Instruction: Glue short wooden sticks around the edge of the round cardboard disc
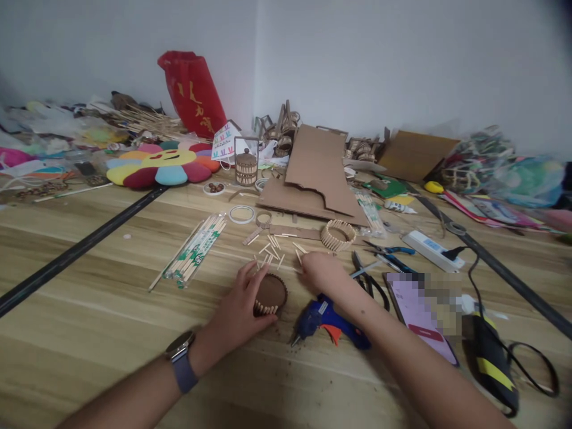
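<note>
Round brown cardboard tray edged with short pale wooden sticks (pixel 270 289) sits on the wooden table (pixel 134 363), its left side clasped between the thumb and fingers of the left hand (pixel 236 307). Well apart from that hand, the right hand (pixel 325 274) is curled at the loose cut pale sticks (pixel 281 262); whether it grips one cannot be told. The step looks like picking out a stick; the next move calls for a fine fingertip pinch. Beyond lies a pale wooden-stick ring (pixel 338 245); nearer, a blue glue gun with orange trigger (pixel 318 316).
</note>
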`<state>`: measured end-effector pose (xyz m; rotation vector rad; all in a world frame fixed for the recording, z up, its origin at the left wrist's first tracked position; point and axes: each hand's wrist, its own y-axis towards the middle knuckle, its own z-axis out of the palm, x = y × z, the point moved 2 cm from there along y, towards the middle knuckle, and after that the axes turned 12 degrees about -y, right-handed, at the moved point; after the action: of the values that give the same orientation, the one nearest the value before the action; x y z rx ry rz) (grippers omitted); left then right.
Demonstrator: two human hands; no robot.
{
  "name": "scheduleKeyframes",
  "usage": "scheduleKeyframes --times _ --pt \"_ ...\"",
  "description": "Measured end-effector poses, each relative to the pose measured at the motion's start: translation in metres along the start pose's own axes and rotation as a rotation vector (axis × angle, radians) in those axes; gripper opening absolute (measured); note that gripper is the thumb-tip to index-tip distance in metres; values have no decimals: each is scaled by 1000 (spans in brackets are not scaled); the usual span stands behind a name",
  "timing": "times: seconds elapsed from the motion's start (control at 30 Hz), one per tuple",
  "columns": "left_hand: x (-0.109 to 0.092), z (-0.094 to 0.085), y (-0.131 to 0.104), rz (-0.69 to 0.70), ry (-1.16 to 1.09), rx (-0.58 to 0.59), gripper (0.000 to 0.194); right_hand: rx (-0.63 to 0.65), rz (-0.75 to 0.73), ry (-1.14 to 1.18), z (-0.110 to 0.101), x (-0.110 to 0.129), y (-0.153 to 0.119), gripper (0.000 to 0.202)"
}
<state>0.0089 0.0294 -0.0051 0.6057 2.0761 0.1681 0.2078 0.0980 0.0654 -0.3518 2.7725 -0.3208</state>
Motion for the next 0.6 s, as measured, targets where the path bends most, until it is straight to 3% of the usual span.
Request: scheduleKeyframes --times 0.13,0.3,0.47,0.6 --pt "1 -1 1 -4 -4 15 98 -50 -28 -12 -6 13 -12 35" --pt "1 -2 1 13 6 16 98 -69 -10 3 -5 27 -10 33" --pt "2 -2 1 20 5 7 97 -90 -21 102 -2 13 -6 27" --pt "3 -2 1 16 4 5 97 -117 -128 252 -7 1 -19 18"
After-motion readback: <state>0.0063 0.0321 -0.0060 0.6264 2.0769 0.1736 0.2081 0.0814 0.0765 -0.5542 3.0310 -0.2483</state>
